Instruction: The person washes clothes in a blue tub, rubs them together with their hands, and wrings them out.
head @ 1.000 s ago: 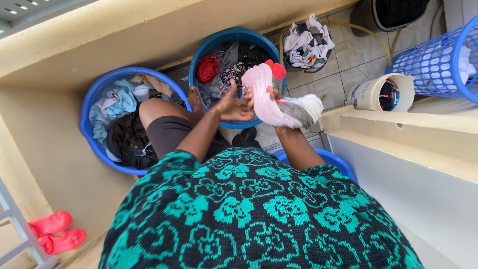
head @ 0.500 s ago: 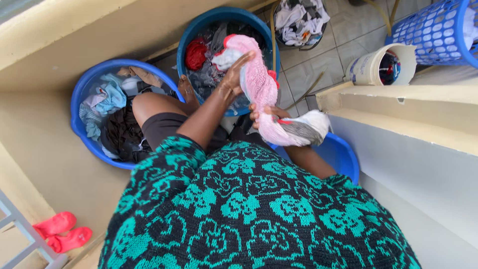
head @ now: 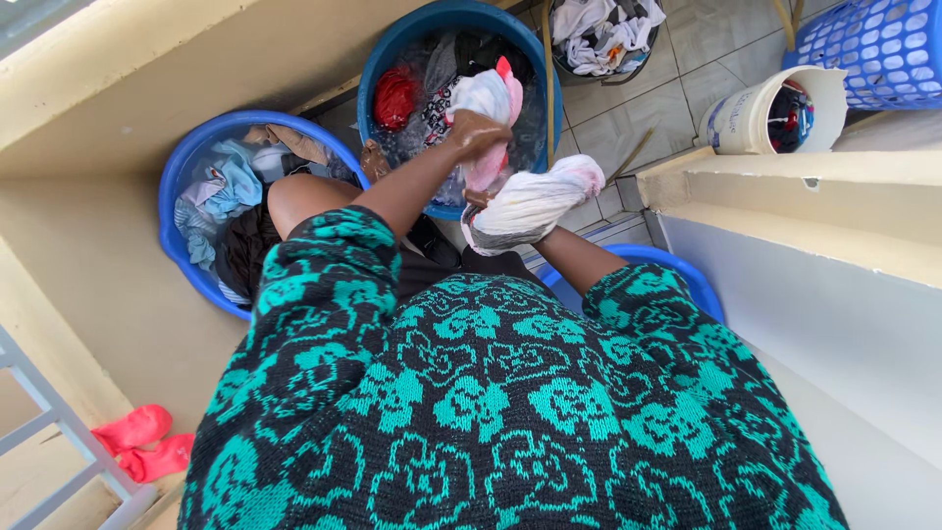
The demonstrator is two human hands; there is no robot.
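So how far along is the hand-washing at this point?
Looks roughly midway. In hand: the left hand and right hand grip a pink and white garment, twisted between them over the middle blue basin. Wet clothes lie in that basin and the left blue basin. A dark tub beyond it holds pale cloth; whether that is finished I cannot tell.

Pink-and-white garment [head: 510, 182]: one wet cloth, held off the floor in both hands. Upper part, pink with a white patch and a red edge, bunched under the left hand [head: 478, 132] over the middle blue basin [head: 378, 59]. Lower part twisted into a tight white-grey roll with a pink tip, lying across the right hand [head: 481, 201], mostly hidden.
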